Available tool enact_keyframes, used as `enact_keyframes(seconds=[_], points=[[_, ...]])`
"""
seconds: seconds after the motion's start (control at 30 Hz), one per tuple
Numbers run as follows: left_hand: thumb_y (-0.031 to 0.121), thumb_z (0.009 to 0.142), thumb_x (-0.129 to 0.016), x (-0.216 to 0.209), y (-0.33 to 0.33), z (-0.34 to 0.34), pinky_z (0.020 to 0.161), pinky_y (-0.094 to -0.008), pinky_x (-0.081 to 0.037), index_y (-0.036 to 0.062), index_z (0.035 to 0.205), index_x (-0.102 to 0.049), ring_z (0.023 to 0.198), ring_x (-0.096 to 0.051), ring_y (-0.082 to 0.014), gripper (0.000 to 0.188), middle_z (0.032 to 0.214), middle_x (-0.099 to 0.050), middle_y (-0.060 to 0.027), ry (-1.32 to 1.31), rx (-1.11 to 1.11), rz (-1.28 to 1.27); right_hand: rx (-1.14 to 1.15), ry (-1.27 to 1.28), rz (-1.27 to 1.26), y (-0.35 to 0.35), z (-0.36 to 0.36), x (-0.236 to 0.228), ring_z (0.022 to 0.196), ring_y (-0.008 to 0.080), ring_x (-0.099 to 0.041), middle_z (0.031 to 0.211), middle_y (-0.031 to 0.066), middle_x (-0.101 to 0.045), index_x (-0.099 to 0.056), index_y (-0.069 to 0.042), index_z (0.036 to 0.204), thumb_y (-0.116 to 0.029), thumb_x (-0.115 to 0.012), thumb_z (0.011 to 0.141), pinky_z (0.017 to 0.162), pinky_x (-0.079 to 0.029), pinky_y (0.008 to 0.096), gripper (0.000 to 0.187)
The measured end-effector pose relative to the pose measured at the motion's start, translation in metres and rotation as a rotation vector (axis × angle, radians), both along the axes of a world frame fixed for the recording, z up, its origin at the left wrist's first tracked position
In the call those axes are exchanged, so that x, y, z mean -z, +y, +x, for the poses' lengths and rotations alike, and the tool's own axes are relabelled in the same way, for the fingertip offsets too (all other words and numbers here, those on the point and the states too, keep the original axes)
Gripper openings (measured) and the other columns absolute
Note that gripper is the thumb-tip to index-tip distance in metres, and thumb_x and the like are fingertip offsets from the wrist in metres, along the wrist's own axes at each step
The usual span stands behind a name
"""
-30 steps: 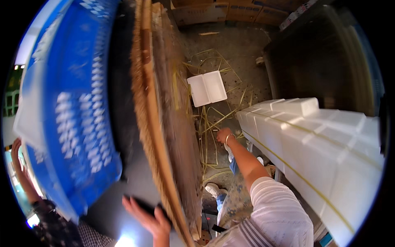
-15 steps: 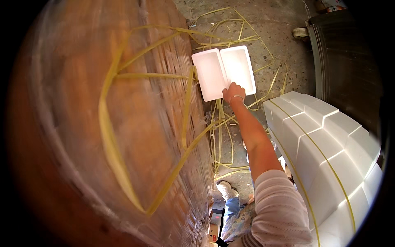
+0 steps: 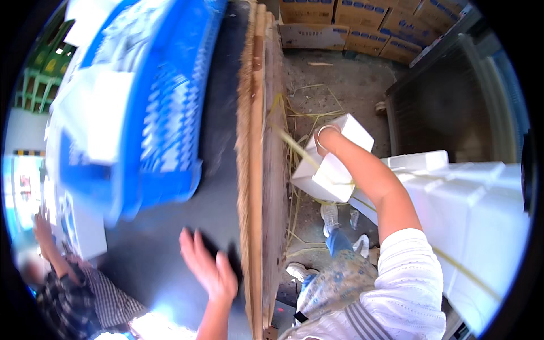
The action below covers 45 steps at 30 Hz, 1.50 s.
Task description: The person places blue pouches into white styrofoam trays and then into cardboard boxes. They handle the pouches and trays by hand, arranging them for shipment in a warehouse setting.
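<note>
My right hand (image 3: pixel 327 141) grips a white foam box (image 3: pixel 334 164) and holds it up beside the wooden edge of a table (image 3: pixel 258 187), above the ground. My left hand (image 3: pixel 208 269) hovers with fingers spread over the dark tabletop (image 3: pixel 164 255), holding nothing. A stack of white foam boxes (image 3: pixel 470 215) tied with yellow straps stands to the right of my arm.
A blue plastic crate (image 3: pixel 141 102) with white pieces lies on the table to the left. Another person in a checked shirt (image 3: pixel 73 289) is at the lower left. Yellow straps (image 3: pixel 294 141) litter the concrete ground. Cardboard boxes (image 3: pixel 362 25) line the far wall; a dark bin (image 3: pixel 453 107) stands at the right.
My right hand has taken hold of the foam box from the ground and lifted it. The view swung back over the table, and my left hand shows again.
</note>
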<state>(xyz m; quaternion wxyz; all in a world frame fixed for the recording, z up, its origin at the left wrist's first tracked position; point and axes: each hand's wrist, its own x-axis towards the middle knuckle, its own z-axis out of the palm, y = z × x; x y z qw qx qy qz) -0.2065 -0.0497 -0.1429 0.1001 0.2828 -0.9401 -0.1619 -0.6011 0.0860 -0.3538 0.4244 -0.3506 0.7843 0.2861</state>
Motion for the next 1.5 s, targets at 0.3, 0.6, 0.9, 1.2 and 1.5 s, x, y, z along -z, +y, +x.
enact_keyframes(seconds=[0.3,0.6,0.9,1.2,1.5], points=[[0.034,0.090,-0.067,-0.032,0.052,0.051,0.114,-0.0473,-0.028,-0.0087,0.131,-0.048,0.133,-0.043,-0.0427,0.062,0.141,-0.046,-0.0294,0.394,-0.023,0.451,0.188,0.568,-0.424,0.084,0.216,-0.389,0.094,0.0268,-0.071,0.097,0.0130,-0.073,-0.076,-0.007,0.091,-0.011,-0.063,0.077,0.078,-0.056,0.0349,0.019],[0.033,0.095,-0.063,-0.168,0.112,0.083,0.092,-0.0391,-0.049,-0.0044,0.095,-0.068,0.105,-0.063,-0.0322,0.037,0.115,-0.063,-0.0239,0.695,0.088,0.589,-0.297,0.721,-1.012,0.120,0.403,-0.450,0.069,0.0329,-0.062,0.072,0.0152,-0.063,-0.060,-0.004,0.083,-0.020,-0.070,0.073,0.070,-0.049,0.0442,0.021],[0.017,0.100,-0.047,-0.102,0.068,0.262,0.049,-0.0282,-0.038,0.0032,0.095,-0.063,0.050,-0.049,-0.0125,0.022,0.059,-0.047,-0.0031,0.483,-0.237,0.943,0.221,0.988,-1.053,0.158,0.355,-0.490,0.063,0.0357,-0.062,0.067,0.0198,-0.062,-0.058,0.001,0.075,-0.027,-0.067,0.072,0.061,-0.049,0.0460,0.030],[0.028,0.086,-0.064,-0.057,0.129,0.273,0.080,-0.0523,-0.052,0.0053,0.105,-0.064,0.093,-0.064,-0.0459,0.030,0.092,-0.068,-0.0231,0.115,0.295,0.528,0.155,0.421,-1.270,0.009,0.463,-0.485,0.059,0.0330,-0.060,0.063,0.0201,-0.061,-0.060,0.002,0.076,-0.027,-0.067,0.071,0.061,-0.050,0.0455,0.031],[0.040,0.079,-0.079,-0.098,0.051,0.340,0.104,-0.0438,-0.041,-0.0101,0.139,-0.036,0.127,-0.049,-0.0421,0.090,0.131,-0.053,-0.0323,0.181,-0.335,0.559,0.054,-0.006,-1.134,-0.091,0.474,-0.389,0.075,0.0362,-0.068,0.077,0.0263,-0.068,-0.067,0.006,0.076,-0.038,-0.067,0.069,0.071,-0.055,0.0417,0.045]])
